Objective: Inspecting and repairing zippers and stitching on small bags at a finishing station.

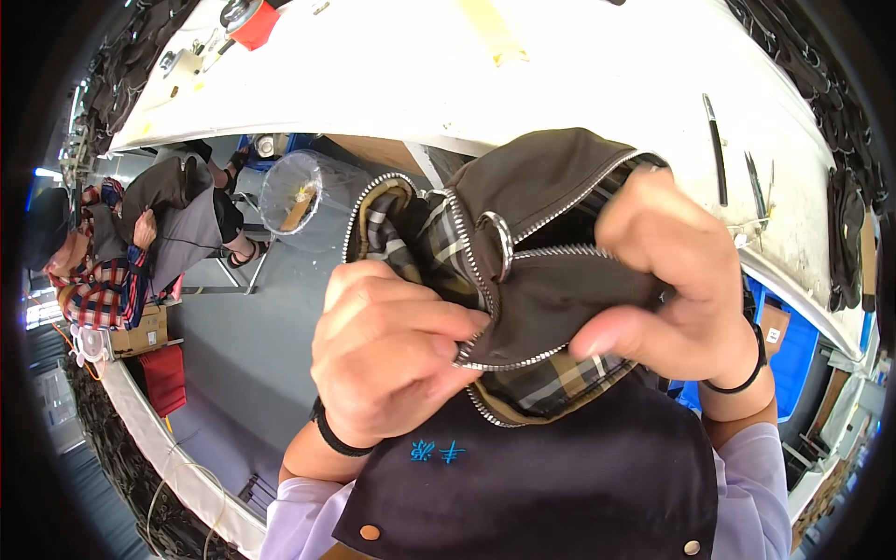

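Observation:
I hold a dark brown zippered pouch point(551, 182) close in front of me, above my dark apron point(560, 476). Its plaid lining point(411, 229) shows at the open top, edged with silver zipper teeth, and a metal ring point(497, 241) sits at its middle. My left hand point(387, 350) pinches the pouch's lower left edge by the zipper. From the right, my right hand point(672, 280) clasps the fabric, thumb pressed on the lower flap.
A white worktable point(420, 65) curves across the top, with a red-capped object point(250, 21) at its left and thin metal tools point(717, 149) at its right. A seated person in a plaid shirt point(103, 271) is at far left. A clear plastic bag point(294, 191) hangs below the table.

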A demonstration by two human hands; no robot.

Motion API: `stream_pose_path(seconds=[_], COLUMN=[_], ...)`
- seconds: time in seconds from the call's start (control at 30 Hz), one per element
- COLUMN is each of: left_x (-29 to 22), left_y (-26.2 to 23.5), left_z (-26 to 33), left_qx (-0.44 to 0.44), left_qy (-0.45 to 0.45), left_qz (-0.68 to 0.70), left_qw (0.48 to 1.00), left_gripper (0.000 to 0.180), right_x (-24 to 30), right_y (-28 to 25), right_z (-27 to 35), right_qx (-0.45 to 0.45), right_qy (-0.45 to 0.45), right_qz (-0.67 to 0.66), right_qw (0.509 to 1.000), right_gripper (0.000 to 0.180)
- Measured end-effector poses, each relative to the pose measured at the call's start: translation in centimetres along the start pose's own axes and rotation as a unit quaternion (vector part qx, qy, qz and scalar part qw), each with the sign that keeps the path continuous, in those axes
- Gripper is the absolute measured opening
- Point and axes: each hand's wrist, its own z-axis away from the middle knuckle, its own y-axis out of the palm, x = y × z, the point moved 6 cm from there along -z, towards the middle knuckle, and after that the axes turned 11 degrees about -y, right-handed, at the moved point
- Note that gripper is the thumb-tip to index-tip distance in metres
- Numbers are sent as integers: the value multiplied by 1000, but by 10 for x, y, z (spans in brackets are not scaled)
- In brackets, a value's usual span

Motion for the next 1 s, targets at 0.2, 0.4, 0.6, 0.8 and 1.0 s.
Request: stream_pose_path(seconds=[0.2, 0.4, 0.6, 0.8, 1.0], left_x=[2, -4, 12, 59, 86], left_y=[-3, -2, -1, 2, -9], left_z=[8, 8, 11, 36, 48], left_qx=[-22, 21, -5, -76, -58], left_qy=[6, 31, 2, -154, -247], left_qz=[10, -1, 30, 186, 215], left_qw=[1000, 999, 1000, 968, 943], left_gripper=[31, 33, 36, 44, 48], right_x=[-5, 0, 1, -54, -65], right_y=[12, 12, -7, -9, -9], right_z=[27, 40, 32, 48, 35], right_qx=[-35, -27, 98, 131, 42], right_qy=[164, 97, 18, -4, 229], right_qz=[-290, -288, -119, -22, -366], right_qw=[942, 952, 988, 991, 901], right_gripper=[43, 41, 26, 13, 21])
